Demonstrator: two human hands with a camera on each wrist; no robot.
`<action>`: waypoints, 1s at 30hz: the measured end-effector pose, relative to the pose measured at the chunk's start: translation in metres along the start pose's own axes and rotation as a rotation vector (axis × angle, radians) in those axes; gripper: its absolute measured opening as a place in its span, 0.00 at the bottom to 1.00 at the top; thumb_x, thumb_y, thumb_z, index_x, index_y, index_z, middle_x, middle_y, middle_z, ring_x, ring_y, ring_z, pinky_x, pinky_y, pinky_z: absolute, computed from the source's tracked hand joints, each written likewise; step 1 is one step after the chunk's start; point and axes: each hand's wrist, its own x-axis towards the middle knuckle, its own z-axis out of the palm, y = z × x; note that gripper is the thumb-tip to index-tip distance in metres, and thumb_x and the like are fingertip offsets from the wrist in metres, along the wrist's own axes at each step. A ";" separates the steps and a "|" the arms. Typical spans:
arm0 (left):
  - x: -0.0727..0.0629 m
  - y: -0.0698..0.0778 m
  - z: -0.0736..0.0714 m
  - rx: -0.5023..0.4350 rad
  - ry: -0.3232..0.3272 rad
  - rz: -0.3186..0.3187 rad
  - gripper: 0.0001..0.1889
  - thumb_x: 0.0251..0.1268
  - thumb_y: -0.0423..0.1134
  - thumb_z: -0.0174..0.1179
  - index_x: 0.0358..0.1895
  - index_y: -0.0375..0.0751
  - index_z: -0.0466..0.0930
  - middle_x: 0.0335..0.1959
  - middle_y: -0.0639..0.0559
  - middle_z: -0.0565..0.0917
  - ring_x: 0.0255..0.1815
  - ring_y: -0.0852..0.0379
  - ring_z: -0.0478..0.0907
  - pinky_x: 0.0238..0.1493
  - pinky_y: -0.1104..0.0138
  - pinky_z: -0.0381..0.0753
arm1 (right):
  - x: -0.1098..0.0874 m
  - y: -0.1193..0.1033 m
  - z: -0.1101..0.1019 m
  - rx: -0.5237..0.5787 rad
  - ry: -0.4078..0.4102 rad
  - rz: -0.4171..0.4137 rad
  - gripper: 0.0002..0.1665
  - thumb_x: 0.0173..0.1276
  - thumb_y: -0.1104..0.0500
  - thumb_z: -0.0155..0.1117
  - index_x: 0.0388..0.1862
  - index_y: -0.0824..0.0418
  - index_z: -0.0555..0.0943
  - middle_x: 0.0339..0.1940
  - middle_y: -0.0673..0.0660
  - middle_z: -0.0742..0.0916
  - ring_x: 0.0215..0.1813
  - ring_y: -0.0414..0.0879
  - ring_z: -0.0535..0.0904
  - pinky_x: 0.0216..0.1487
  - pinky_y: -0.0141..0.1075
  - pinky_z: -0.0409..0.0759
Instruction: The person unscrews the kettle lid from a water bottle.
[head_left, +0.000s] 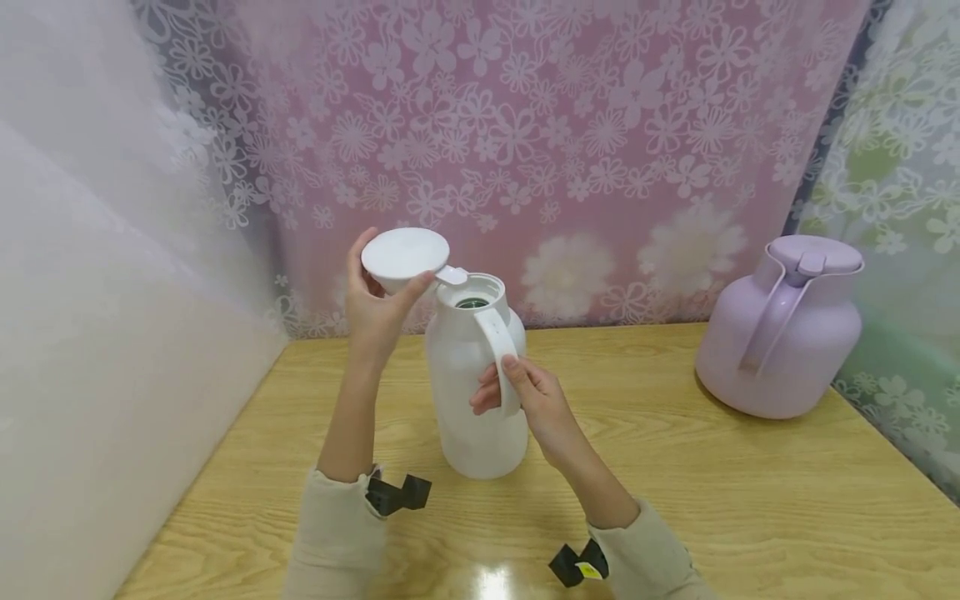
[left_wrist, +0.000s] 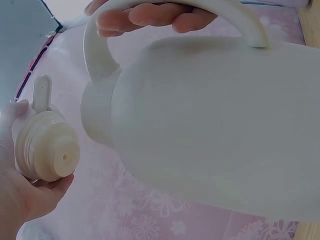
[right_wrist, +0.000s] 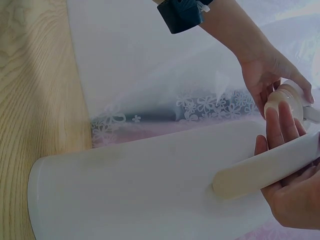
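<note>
A white vacuum jug [head_left: 472, 425] stands upright on the wooden table, its round mouth [head_left: 472, 302] uncovered with a dark inside. My left hand [head_left: 378, 312] grips the jug's white lid [head_left: 406, 252] by its edge, above and to the left of the mouth. In the left wrist view the stopper underside of the lid [left_wrist: 52, 145] shows, apart from the jug. My right hand [head_left: 536, 400] holds the curved handle [head_left: 498, 342], thumb on the near side and fingers passing through behind it.
A lilac jug [head_left: 783, 333] with its lid on stands at the right of the table [head_left: 637, 467]. A flower-patterned pink sheet [head_left: 510, 150] hangs behind, and a pale wall [head_left: 112, 292] borders the left. Black wrist mounts [head_left: 397, 494] sit at the sleeves.
</note>
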 end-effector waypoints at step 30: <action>-0.041 -0.032 -0.061 -0.079 0.049 -0.129 0.40 0.49 0.20 0.62 0.67 0.39 0.55 0.58 0.46 0.65 0.56 0.50 0.65 0.53 0.66 0.70 | 0.000 0.002 -0.001 0.008 -0.012 -0.029 0.26 0.76 0.52 0.38 0.38 0.73 0.74 0.27 0.60 0.85 0.30 0.54 0.82 0.42 0.48 0.77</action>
